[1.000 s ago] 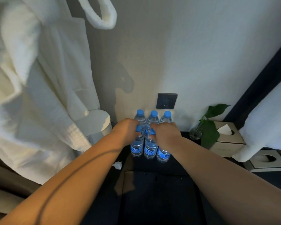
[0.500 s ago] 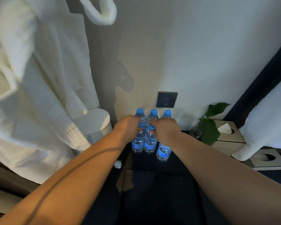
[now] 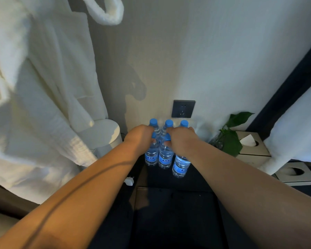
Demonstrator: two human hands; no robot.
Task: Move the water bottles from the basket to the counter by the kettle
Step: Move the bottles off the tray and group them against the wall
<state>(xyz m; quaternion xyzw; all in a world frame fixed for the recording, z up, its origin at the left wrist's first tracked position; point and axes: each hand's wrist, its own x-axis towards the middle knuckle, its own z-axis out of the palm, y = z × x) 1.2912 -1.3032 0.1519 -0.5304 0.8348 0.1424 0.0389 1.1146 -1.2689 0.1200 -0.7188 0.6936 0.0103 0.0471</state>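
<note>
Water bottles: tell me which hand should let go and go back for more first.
Left, probably. The left hand holds water bottles that look set on the dark counter; the right hand grips one lower, nearer bottle.

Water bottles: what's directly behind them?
Behind the water bottles: pale wall and a dark wall socket. Both hands, left hand and right hand, cover the bottles' middles.

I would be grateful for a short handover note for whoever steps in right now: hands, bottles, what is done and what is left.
Left hand: closed around the bottle necks on the left of the cluster.
Right hand: closed around the necks on the right.
Water bottles: upright, bunched together on the dark counter below the wall socket, right of the white kettle.
Done: bottles are at the counter by the kettle.
Left: let go. No basket is in view, so I cannot tell if more remain.
</note>
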